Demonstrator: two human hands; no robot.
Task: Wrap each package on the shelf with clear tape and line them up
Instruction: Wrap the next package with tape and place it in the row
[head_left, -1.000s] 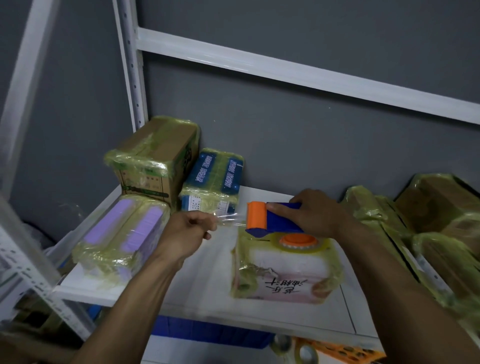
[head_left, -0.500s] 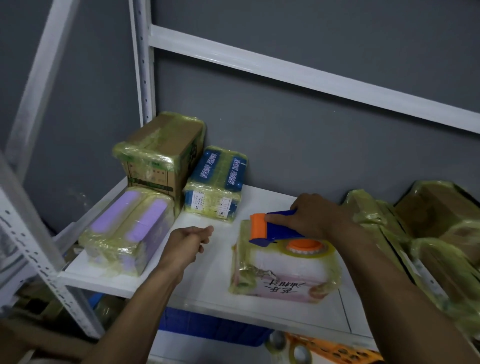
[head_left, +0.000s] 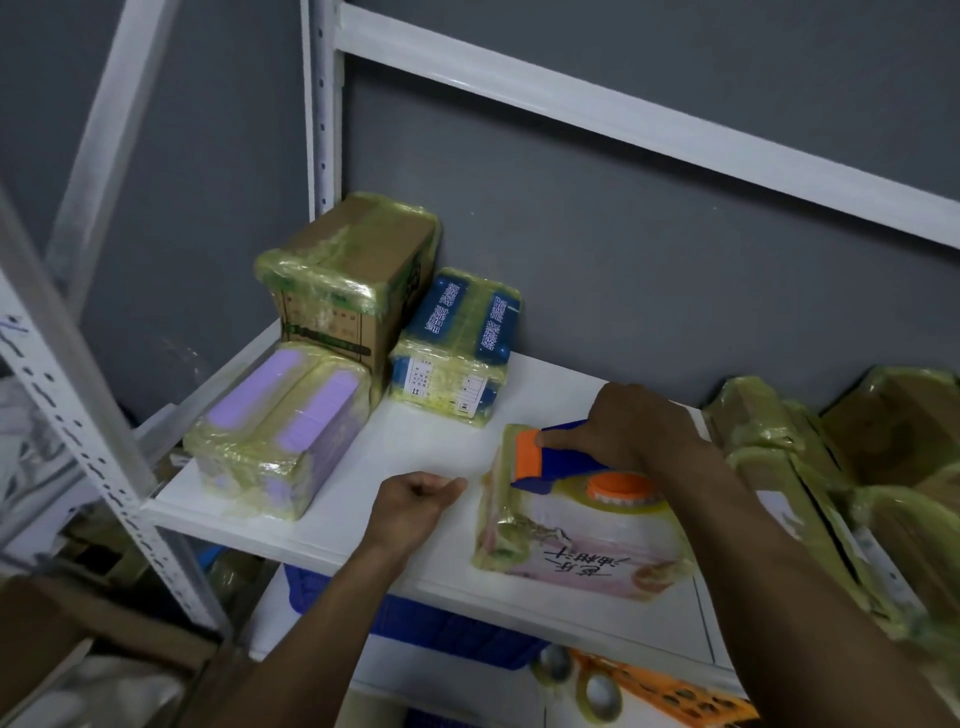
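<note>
Right hand grips the dispenser, pressed onto the top of the jug beside its cap. Left hand hangs just left of the jug, fingers loosely curled, holding nothing; a second ago it pinched a tape strip drawn from the dispenser. The strip is no longer seen: judged laid down or cut. Jug lies on the shelf, already film-covered. Purple pack, blue pack and box stand wrapped, left of and behind the jug. Finding: this wrap is near complete; lining up outstanding
</note>
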